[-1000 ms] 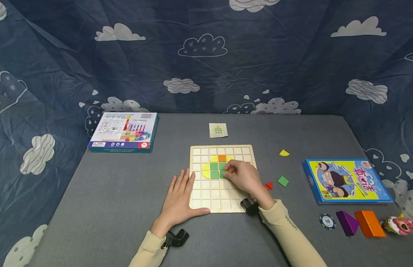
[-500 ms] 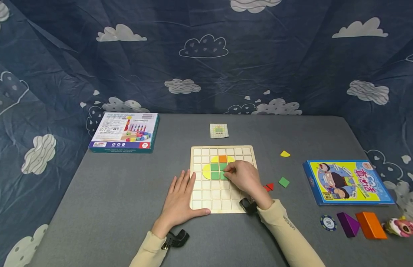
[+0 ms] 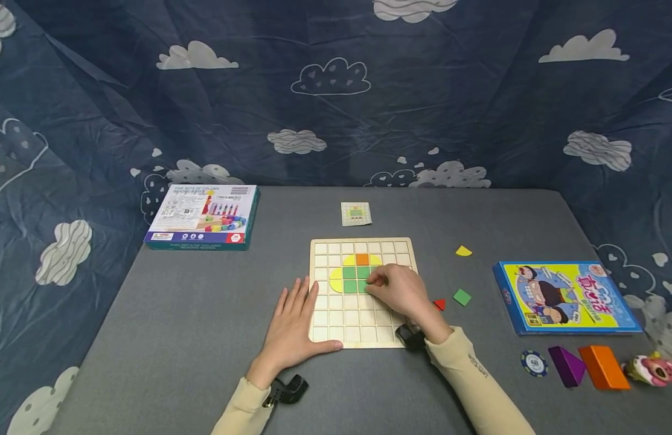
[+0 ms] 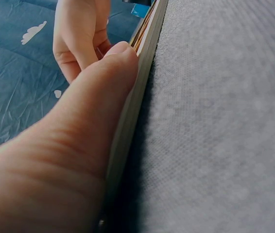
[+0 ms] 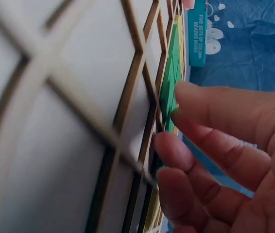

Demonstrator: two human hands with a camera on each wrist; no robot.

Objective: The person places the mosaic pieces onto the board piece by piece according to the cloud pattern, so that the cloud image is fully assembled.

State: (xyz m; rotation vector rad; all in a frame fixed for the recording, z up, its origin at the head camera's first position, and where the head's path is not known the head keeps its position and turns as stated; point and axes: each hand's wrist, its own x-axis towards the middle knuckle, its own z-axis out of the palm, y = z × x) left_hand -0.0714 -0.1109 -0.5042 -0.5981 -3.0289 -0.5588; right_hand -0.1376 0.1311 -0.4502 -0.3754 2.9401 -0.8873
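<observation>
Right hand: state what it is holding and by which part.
The right hand pinches a green square tile by its edge between thumb and fingertips, over the wooden grid board. The left hand only rests flat against the board's left edge.

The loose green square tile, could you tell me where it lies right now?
In the head view, the loose green square tile lies on the grey table, right of the wooden grid board, beside the red triangle.

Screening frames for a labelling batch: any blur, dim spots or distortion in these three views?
Head view: even, soft light, all sharp; wooden grid board and both hands crisp, table edges slightly bowed by the wide lens. Left wrist view: left hand fills the frame, soft at close range; grey table cloth blurs toward the top. Right wrist view: dim, board lattice strongly defocused; right hand at a green tile.
</observation>
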